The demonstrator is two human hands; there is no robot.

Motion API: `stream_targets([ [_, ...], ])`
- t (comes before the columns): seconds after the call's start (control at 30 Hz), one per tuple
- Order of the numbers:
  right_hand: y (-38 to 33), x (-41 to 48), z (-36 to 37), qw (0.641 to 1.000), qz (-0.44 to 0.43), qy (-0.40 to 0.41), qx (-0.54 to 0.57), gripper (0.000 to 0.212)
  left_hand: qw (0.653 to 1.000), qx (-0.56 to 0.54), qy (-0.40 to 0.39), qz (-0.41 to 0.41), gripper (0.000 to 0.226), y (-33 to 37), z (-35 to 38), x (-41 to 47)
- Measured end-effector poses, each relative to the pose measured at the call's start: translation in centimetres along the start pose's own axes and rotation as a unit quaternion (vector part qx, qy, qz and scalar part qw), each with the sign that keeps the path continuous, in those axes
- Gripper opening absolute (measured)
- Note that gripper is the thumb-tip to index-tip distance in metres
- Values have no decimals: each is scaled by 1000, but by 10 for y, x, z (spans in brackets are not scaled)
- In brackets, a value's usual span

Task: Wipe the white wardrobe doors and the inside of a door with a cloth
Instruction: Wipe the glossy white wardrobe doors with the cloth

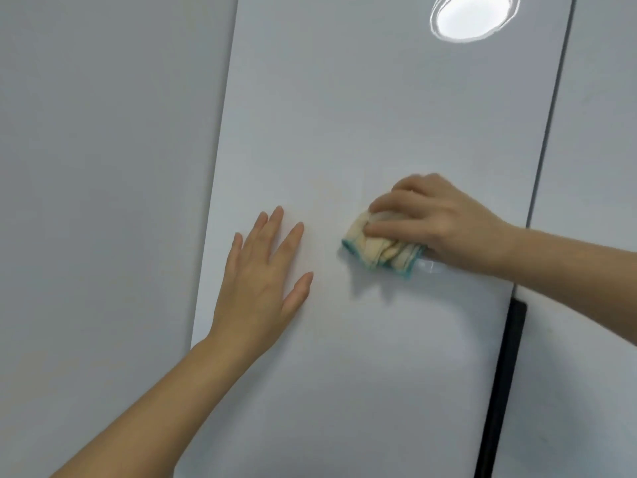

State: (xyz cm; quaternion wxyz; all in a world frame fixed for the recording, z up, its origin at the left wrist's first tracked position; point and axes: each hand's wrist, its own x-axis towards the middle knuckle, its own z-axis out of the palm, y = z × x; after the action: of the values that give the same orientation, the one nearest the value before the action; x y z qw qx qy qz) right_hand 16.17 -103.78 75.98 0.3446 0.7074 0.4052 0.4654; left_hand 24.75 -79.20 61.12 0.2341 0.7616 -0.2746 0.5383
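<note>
Head view, only view.

Right hand: closed over a bunched cloth, fingers curled down across its top, thumb side tucked toward the lower edge. Hand presses the cloth flat against the door. Slight blur on the fingers.

Cloth: cream or pale yellow, with a teal stitched border showing along its left and lower edges. Crumpled into a wad, most of it sticking out to the left of the hand. It sits right of centre on the middle door, about halfway up the frame.

Left hand: empty, fully open, fingers spread, palm laid flat on the same door, left of the cloth and apart from it. Bare forearm runs in from the lower left.

Surface: middle wardrobe door, white and glossy, plain panel. A faint shadow lies below the cloth, and a small glassy smear or reflection shows just under the right hand; cannot tell which. A round ceiling light reflection shows bright near the door's top right.

Room: a further white panel to the left, duller in tone. Another white door to the right, across a thin dark seam. A black vertical handle strip runs down that seam at lower right.
</note>
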Motion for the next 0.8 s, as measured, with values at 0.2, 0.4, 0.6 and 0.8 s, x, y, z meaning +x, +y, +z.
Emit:
stream_targets([
  [0.2, 85, 11, -45, 991, 129, 1, -27, 38, 999, 1, -49, 25, 62, 26, -42, 81],
  [0.4, 22, -18, -28, 997, 76, -5, 19, 25, 996, -8, -81, 37, 64, 40, -57, 109],
  [0.6, -17, -41, -27, 975, -142, -159, 67, 23, 995, -3, -96, 26, 58, 41, -58, 106],
  [0.8, 123, 7, -75, 1000, 5, -30, 7, 29, 996, -3, -84, 16, 60, 33, -78, 124],
])
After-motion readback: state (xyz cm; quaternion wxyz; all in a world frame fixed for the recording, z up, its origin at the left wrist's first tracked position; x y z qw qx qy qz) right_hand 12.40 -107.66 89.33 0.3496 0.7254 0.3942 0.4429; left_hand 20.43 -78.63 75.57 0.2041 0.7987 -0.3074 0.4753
